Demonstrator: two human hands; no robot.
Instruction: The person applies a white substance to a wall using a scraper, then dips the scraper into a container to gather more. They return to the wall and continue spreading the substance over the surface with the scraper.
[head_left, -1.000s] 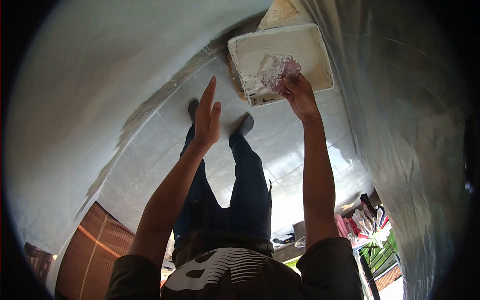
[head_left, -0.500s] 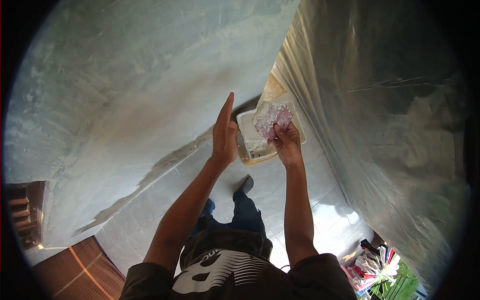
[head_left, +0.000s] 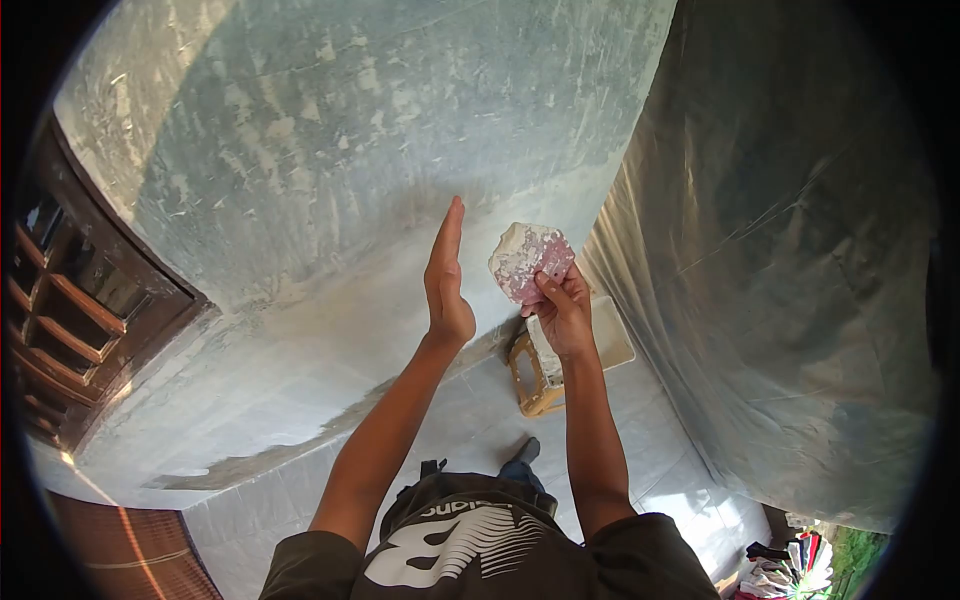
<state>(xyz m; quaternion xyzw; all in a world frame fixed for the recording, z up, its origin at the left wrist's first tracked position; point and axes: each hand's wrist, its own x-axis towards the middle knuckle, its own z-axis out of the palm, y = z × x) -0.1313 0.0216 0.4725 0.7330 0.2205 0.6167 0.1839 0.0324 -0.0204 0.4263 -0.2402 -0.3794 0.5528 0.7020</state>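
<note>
My right hand (head_left: 563, 308) pinches a flat, pinkish piece (head_left: 530, 262) crusted with white material, thumb on its near face. Raised to the left of it, my left hand (head_left: 447, 285) is empty, its fingers stretched out together and pointing up, palm turned toward the piece. It is near the grey-green wall (head_left: 330, 150); whether it touches the wall I cannot tell. Below and behind my right hand, a pale rectangular tub (head_left: 612, 340) rests on a yellowish stool (head_left: 525, 375), partly hidden by the hand and forearm.
Plastic sheeting (head_left: 780, 260) hangs along the right side. A brown wooden window frame (head_left: 85, 310) is at the left, with a brown woven blind (head_left: 135, 550) below it. Sheeting covers the floor (head_left: 450, 420). Colourful cloth (head_left: 795, 570) lies at the lower right.
The view has tilted up toward the wall, showing more of the window. The tub now appears lower, and the held piece no longer overlaps it. My left hand remains raised and flat.
</note>
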